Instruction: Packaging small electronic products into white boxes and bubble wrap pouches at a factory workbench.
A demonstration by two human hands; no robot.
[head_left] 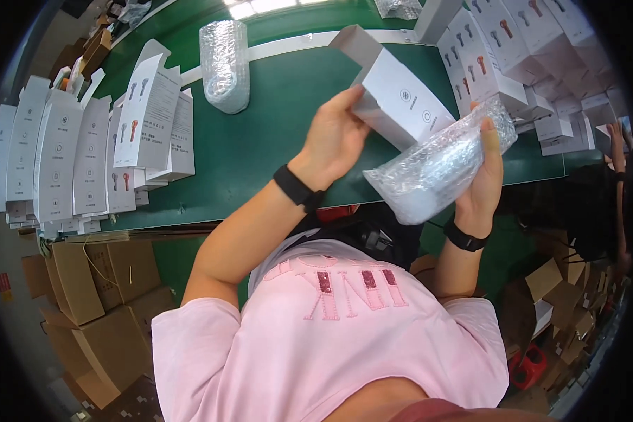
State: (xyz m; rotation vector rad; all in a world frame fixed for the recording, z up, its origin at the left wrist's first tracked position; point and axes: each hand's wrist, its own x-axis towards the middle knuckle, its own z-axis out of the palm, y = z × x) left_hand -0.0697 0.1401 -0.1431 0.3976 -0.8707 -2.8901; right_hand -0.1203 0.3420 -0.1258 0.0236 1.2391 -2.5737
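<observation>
My left hand (334, 137) grips a white carton (406, 95) by its near left side, with the end flap standing up at the far end. In my right hand (482, 176) lies a bubble-wrapped item (436, 169), long and silvery; what is inside the wrap is blurred. The wrapped item touches or overlaps the carton's near right end, and both are held above the green table's front edge. Dark bands circle both wrists. Another bubble-wrapped bundle (225, 67) stands on the table to the left of the carton.
Rows of white cartons (56, 155) line the table's left side, some with raised flaps. More white cartons (489, 53) are stacked at the right. Brown cardboard boxes (112, 316) sit below on the left and right. Another person's arm (617, 148) shows at the far right.
</observation>
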